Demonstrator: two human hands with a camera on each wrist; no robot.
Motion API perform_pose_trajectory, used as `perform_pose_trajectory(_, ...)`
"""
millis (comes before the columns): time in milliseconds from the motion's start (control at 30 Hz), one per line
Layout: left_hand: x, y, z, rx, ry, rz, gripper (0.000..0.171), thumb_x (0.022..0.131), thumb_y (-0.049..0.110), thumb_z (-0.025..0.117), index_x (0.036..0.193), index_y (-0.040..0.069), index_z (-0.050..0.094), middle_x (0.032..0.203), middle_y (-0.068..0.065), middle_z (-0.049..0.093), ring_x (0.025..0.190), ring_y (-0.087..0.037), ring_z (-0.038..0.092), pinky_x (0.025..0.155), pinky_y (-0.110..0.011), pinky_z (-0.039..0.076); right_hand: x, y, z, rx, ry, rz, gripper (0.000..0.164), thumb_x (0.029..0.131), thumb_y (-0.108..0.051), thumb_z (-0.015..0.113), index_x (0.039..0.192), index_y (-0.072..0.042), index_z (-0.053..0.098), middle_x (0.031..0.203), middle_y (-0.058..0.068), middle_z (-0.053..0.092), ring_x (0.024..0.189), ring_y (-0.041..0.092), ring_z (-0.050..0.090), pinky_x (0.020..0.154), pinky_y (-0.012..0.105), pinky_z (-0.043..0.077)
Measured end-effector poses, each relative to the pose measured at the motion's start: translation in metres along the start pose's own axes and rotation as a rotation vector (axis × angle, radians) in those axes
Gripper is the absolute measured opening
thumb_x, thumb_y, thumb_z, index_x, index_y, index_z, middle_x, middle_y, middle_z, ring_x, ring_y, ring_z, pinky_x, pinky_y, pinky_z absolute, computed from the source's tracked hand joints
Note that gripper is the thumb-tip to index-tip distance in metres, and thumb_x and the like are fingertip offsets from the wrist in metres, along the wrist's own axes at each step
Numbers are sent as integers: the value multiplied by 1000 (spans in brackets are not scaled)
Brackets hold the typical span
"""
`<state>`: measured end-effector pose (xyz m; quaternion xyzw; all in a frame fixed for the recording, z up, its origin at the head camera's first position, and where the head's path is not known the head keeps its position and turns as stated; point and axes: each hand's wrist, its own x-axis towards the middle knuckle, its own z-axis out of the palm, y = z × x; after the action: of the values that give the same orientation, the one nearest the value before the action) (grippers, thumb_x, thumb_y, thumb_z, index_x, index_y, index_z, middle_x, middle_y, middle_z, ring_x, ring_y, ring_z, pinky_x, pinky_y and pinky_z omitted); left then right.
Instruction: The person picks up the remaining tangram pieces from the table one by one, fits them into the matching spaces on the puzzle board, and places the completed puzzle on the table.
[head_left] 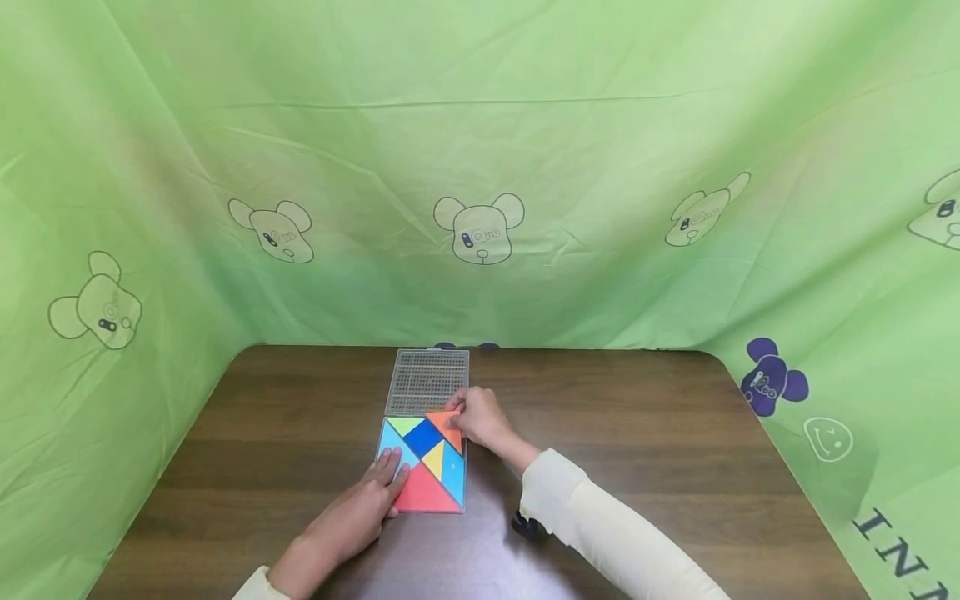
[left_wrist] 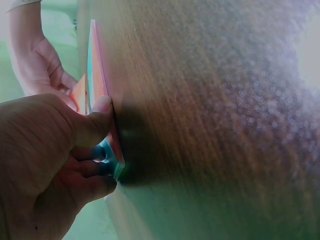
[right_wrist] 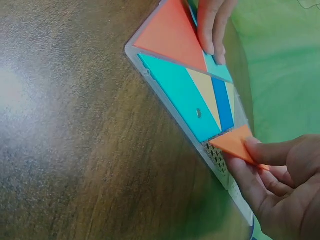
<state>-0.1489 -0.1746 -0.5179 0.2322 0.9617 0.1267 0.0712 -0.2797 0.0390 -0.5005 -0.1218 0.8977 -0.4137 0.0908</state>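
A square plastic case [right_wrist: 136, 59] holds a colourful tangram. My right hand [head_left: 483, 419] pinches an orange triangle [right_wrist: 234, 142] between thumb and fingers at the case's far right corner. In the right wrist view the triangle is tilted up, with dotted case floor showing under it. My left hand [head_left: 358, 510] grips the near left corner, thumb [left_wrist: 101, 112] at the near edge and fingertips over the light blue triangle [head_left: 395, 443]. Lying flat in the case are a red triangle [head_left: 427, 490], a blue square [head_left: 423, 438], a yellow triangle [head_left: 434, 459] and a turquoise parallelogram [right_wrist: 180, 97].
The case's dotted lid [head_left: 429, 382] lies opened out beyond it, towards the far table edge. Brown wooden table [head_left: 637, 433] surrounds the case. A small black object [head_left: 527, 527] is beside the right sleeve. Green printed cloth [head_left: 480, 167] hangs behind and at both sides.
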Motion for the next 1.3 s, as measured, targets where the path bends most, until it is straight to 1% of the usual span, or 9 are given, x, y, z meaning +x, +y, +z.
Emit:
perform_pose_trajectory(67, 0, 0, 1, 3, 11, 7, 53, 97, 14, 70, 145, -1, 54, 160, -26, 41, 149, -44, 38, 112, -52, 45, 0, 0, 1, -28, 1, -3, 12, 82, -2, 82, 91, -3, 74, 79, 5, 69, 70, 12, 58, 61, 24, 51)
perform_pose_trajectory(233, -1, 0, 1, 1, 14, 4, 53, 97, 13, 69, 145, -1, 54, 159, -26, 41, 149, -44, 38, 113, -53, 44, 0, 1, 3, -70, 5, -15, 12, 81, -2, 82, 89, -3, 73, 82, 6, 72, 75, 13, 62, 68, 27, 56)
perform_pose_trajectory(333, -1, 0, 0, 4, 9, -1, 54, 96, 14, 70, 146, 0, 54, 159, -25, 42, 149, -44, 38, 111, -52, 45, 0, 0, 5, -85, 8, -27, 12, 81, -1, 82, 88, -4, 72, 80, 5, 71, 73, 12, 60, 64, 25, 53)
perform_pose_trajectory(500, 0, 1, 0, 5, -4, -9, 55, 96, 15, 71, 146, 1, 54, 159, -24, 42, 149, -44, 39, 109, -51, 48, -3, -3, 6, -85, 10, -42, 11, 81, 2, 79, 87, -2, 71, 70, 3, 61, 64, 12, 51, 53, 21, 42)
perform_pose_trajectory(567, 0, 1, 0, 2, -8, -14, 55, 96, 15, 71, 146, 1, 54, 159, -23, 42, 149, -44, 38, 109, -51, 48, -3, -4, 6, -93, 16, -43, 10, 81, 2, 78, 86, -2, 71, 68, 2, 58, 63, 12, 49, 52, 21, 40)
perform_pose_trajectory(667, 0, 2, -1, 2, -15, -22, 55, 96, 16, 71, 146, 1, 54, 160, -23, 42, 150, -43, 38, 109, -51, 47, -3, -5, 6, -108, 23, -41, 10, 81, 1, 79, 86, -2, 71, 68, 1, 57, 63, 12, 49, 53, 21, 40)
perform_pose_trajectory(867, 1, 3, -2, -2, -13, -31, 56, 95, 15, 72, 146, 1, 54, 160, -22, 42, 150, -43, 37, 110, -51, 46, -3, -4, 5, -122, 26, -26, 12, 81, 0, 81, 87, -2, 71, 75, 5, 59, 71, 16, 51, 58, 23, 43)
perform_pose_trajectory(1067, 2, 2, -2, -4, -2, -25, 55, 96, 14, 71, 146, 1, 54, 160, -23, 41, 150, -43, 37, 112, -52, 44, -4, -1, 5, -141, 51, -65, 16, 78, 1, 85, 83, -1, 70, 90, 11, 61, 79, 17, 51, 65, 26, 47)
perform_pose_trajectory(1300, 1, 2, -1, -6, -6, -29, 55, 96, 14, 71, 146, 1, 54, 161, -23, 41, 150, -43, 37, 113, -52, 44, -5, 2, 10, -131, 74, -66, 15, 80, 3, 83, 83, -2, 69, 89, 11, 62, 77, 17, 52, 63, 24, 47)
